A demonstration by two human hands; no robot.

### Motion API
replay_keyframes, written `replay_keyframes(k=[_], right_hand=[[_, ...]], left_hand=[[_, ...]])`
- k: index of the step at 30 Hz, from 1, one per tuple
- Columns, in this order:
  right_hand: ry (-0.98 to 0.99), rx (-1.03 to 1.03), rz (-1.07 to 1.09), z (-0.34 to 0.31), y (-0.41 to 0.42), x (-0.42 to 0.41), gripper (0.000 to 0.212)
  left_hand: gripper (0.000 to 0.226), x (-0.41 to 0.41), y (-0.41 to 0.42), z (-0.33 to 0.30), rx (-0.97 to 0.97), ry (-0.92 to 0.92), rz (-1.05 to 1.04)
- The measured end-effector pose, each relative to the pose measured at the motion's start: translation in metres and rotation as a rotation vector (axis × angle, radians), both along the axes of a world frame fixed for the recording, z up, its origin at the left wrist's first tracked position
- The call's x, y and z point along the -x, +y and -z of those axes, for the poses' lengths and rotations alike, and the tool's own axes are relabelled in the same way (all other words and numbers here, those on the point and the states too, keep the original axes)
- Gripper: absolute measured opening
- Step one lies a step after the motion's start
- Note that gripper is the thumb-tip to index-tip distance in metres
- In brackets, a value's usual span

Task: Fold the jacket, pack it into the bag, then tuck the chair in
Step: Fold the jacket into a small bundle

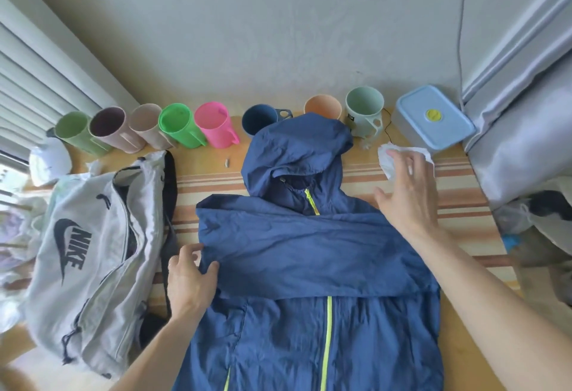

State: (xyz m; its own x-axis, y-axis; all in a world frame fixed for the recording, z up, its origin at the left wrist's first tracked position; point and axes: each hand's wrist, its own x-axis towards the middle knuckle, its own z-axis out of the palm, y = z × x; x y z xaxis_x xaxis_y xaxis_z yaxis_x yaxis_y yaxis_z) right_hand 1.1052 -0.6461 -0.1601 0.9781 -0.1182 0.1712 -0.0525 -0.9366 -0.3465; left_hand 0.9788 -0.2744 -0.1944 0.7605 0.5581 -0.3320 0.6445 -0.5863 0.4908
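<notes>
Two bare forearms and hands [190, 279], no sleeves, no rings

We see the jacket [309, 248] as thin navy cloth, finely wrinkled and faintly sheeny, like a light synthetic weave, with a bright yellow-green zip. The bag [93, 254] is matt grey cloth, softer and thicker, with a dark printed logo. The cups [182, 127] along the wall look like matt plastic, some slightly speckled. The blue box lid [436, 118] is smooth plastic with a mild gloss. The table [204, 161] seems to be pale wood under a striped woven mat, though blur leaves us unsure.
</notes>
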Motion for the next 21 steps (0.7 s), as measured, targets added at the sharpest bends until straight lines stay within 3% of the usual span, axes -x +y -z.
replay_keyframes(k=[2, 4, 7, 9, 12, 14, 16, 18, 21], right_hand=[[-0.090, 0.100, -0.209, -0.009, 0.037, -0.033, 0.083], [-0.092, 0.187, -0.331, -0.005, 0.062, -0.062, 0.076], [-0.194, 0.188, -0.359, -0.011, 0.077, -0.083, 0.028], [-0.307, 0.062, -0.346, -0.029, 0.077, -0.076, 0.012], [-0.501, -0.097, -0.365, -0.078, 0.077, -0.018, 0.015], [-0.547, -0.143, -0.401, -0.104, 0.080, 0.043, 0.015], [-0.453, -0.164, -0.465, -0.102, 0.085, 0.111, 0.013], [-0.205, -0.118, -0.558, -0.070, 0.087, 0.172, 0.011], [0.050, -0.128, -0.545, -0.020, 0.085, 0.223, 0.018]], left_hand=[[0.049, 0.004, -0.004, -0.002, -0.025, -0.035, 0.008], [0.052, 0.011, -0.006, -0.004, -0.087, -0.093, 0.108], [0.050, 0.020, -0.008, -0.003, -0.151, -0.152, 0.348], [0.047, 0.023, -0.014, -0.006, -0.148, -0.186, 0.452], [0.038, 0.024, -0.029, -0.014, 0.003, -0.249, 0.428], [0.028, 0.022, -0.041, -0.022, 0.204, -0.243, 0.288], [0.018, 0.019, -0.053, -0.034, 0.487, -0.187, 0.070], [0.021, 0.016, -0.060, -0.042, 0.716, -0.135, -0.151], [0.028, 0.016, -0.063, -0.041, 0.679, -0.119, -0.226]])
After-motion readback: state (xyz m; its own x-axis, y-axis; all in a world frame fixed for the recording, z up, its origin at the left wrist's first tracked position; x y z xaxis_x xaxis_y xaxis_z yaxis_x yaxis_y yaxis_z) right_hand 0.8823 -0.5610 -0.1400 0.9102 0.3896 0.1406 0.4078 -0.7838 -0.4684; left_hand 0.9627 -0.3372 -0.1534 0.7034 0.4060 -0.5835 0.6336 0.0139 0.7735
